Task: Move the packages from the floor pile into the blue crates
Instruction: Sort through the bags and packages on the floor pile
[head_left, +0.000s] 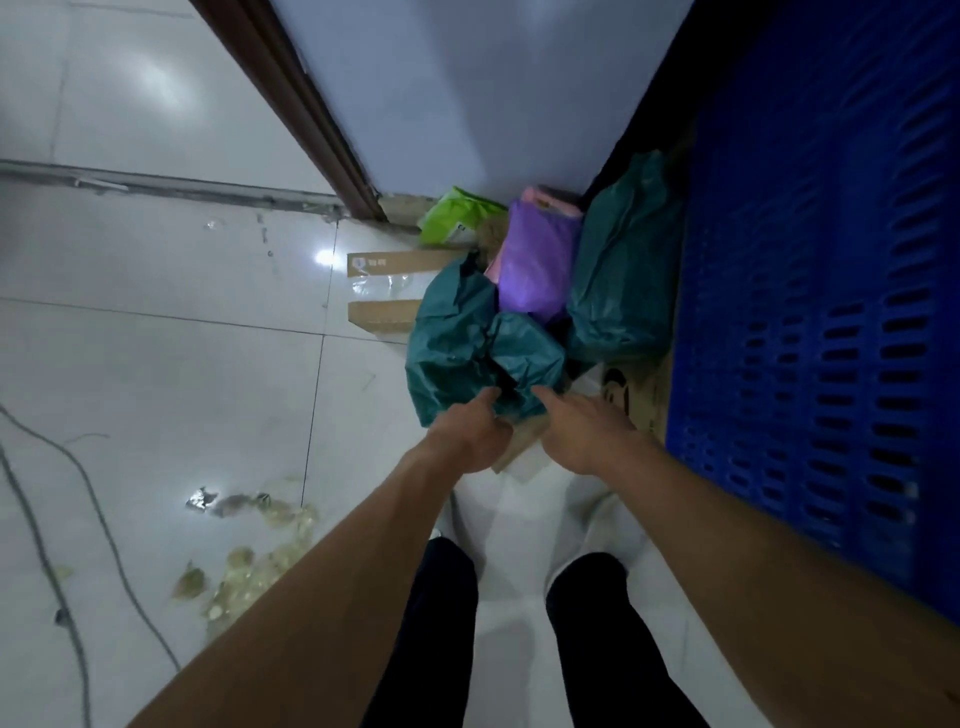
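**Both hands reaching the teal bag at the front of the pile**

Closest to the camera, two legs in dark trousers (613, 639) are standing on the glossy white tile floor (156, 338), and both bare forearms are stretching forward from the bottom edge toward the packages.

I am seeing the left hand (470, 436) touching the lower edge of the front teal bag (467, 338). Its thumb is lying on the plastic and the fingers (501, 423) are curling under it, so they are closing on the bag's bottom fold. The right hand (582, 431) is just beside, with its fingers extended toward the same bag; the tips are disappearing behind the crumpled plastic, and I cannot tell if they are gripping it or only touching.

This bag is lying on the floor at the near end of the pile, partly on a flat brown cardboard piece (519, 447) that is showing between the two hands. Behind it a purple bag (537, 265) is leaning, with something pink (550, 200) behind that one. A second teal bag (623, 270) is standing to the right, touching the side of the blue crates (810, 312), whose slotted wall is filling the right side of the view. A green package (457, 215) is lying at the far end near the wall corner, and a brown carton (384, 291) is lying left of the pile. A printed cardboard box (636, 395) is sitting low beside the crates.

On the left, grey cables (88, 493) are crossing the floor, next to some yellowish scraps (249, 566).
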